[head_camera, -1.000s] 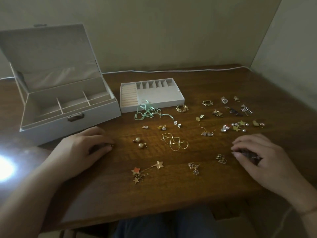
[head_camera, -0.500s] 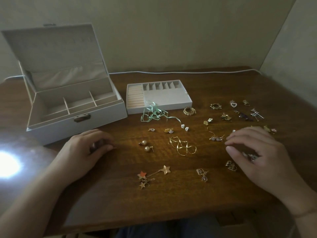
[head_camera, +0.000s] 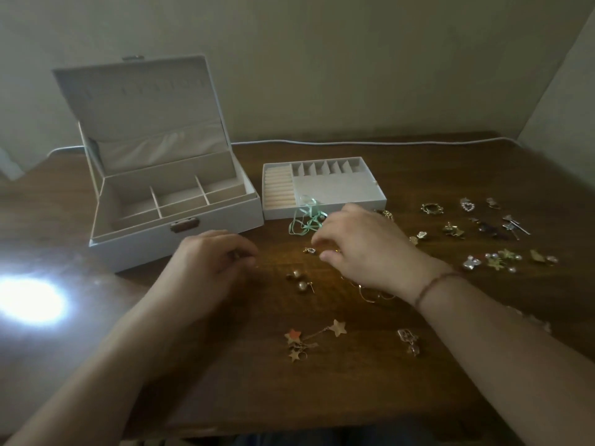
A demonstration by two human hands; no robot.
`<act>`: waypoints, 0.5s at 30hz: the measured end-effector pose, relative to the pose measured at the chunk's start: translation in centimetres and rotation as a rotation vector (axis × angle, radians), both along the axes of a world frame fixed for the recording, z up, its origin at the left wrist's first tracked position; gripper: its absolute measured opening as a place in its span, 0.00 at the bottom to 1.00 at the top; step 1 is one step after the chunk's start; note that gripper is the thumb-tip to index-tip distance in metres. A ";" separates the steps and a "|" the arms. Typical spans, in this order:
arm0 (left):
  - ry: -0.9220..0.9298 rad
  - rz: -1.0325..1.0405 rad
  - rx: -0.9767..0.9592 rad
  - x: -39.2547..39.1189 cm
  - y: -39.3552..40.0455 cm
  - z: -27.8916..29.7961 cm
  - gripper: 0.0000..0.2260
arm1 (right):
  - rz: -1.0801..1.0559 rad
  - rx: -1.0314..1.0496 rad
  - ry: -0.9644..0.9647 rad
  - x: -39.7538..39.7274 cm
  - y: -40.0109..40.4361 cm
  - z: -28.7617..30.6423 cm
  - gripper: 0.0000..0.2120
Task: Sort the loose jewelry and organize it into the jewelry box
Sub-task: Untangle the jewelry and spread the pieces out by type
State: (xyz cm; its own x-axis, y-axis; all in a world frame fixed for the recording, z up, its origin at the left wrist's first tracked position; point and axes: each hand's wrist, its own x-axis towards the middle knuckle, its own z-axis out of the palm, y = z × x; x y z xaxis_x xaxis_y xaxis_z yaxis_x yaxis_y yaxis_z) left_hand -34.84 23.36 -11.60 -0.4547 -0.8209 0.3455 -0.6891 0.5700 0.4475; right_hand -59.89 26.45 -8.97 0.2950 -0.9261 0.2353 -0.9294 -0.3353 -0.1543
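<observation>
The white jewelry box (head_camera: 135,249) stands open at the left, its compartments bare. Its lift-out tray (head_camera: 338,188) lies to the right of it. My left hand (head_camera: 206,265) rests in front of the box, fingers curled round a small dark piece. Hovering over the table's middle, my right hand (head_camera: 363,249) curls its fingertips down beside a small earring (head_camera: 309,251); whether it pinches anything is hidden. Pearl earrings (head_camera: 297,280), star earrings (head_camera: 309,336) and gold twisted hoops (head_camera: 370,296) lie nearby. A green ribbon (head_camera: 306,220) touches the tray's front.
Several more small pieces (head_camera: 502,255) are scattered at the right, among them a heart charm (head_camera: 467,206) and a round brooch (head_camera: 431,208). A gold pendant (head_camera: 409,341) lies near the front. A white cable (head_camera: 354,143) runs along the wall. Bright glare (head_camera: 29,300) marks the left tabletop.
My right hand has moved from the right side of the table leftward to the middle, in front of the tray. My left hand has stayed in place.
</observation>
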 end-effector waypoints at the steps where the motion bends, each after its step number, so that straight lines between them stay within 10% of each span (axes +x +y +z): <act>1: -0.026 0.006 0.015 -0.9 -0.3 0.3 0.08 | -0.018 -0.001 0.048 0.6 -0.9 0.1 0.13; 15: -0.009 -0.045 0.108 -3.8 -2.9 0.3 0.12 | -0.017 0.107 0.014 0.1 -2.8 -0.4 0.09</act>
State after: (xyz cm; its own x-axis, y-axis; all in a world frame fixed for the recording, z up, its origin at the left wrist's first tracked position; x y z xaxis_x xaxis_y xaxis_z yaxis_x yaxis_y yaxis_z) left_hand -38.67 20.47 -11.29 -0.4950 -0.8315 0.2520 -0.6681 0.5497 0.5014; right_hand -59.76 23.67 -9.39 0.2819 -0.9505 0.1306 -0.9370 -0.3020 -0.1757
